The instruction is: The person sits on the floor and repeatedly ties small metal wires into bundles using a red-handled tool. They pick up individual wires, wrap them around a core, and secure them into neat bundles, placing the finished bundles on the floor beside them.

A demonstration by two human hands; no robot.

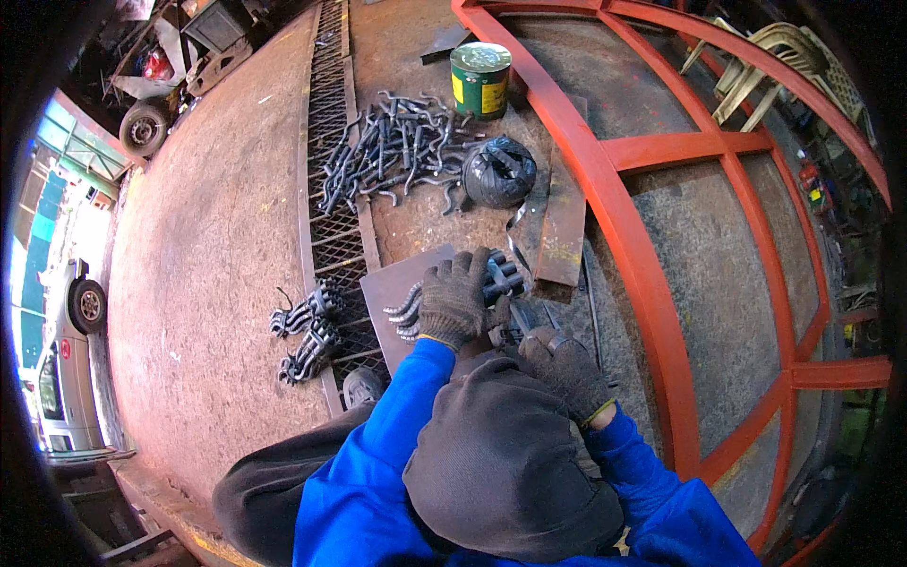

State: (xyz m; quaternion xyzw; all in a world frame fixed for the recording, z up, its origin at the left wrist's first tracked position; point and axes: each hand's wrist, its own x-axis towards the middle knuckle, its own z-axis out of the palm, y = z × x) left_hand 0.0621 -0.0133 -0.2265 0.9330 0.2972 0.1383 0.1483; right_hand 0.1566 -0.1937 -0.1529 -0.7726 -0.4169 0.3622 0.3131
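Observation:
My left hand (453, 295), in a dark knit glove, lies over a bundle of short bent steel rods (503, 282) and grips it. Wavy rod ends poke out left of the glove; thick dark ends show on its right. Under the bundle is a flat metal plate (385, 283). To the right, my gloved right hand (569, 370) is closed, its fingers curled near some metal pieces; what it holds is hidden. A black strip (515, 238) trails from a black wrapped ball (499, 172) towards the bundle. A rounded shape in dark cloth (515, 454) blocks the view below.
Loose bent rods (397, 146) are heaped ahead, by a green can (480, 80). Two tied rod bundles (310, 331) lie left, beside a floor grating (331, 248). A red steel frame (633, 222) stretches along the right; a flat steel bar (563, 227) lies beside it.

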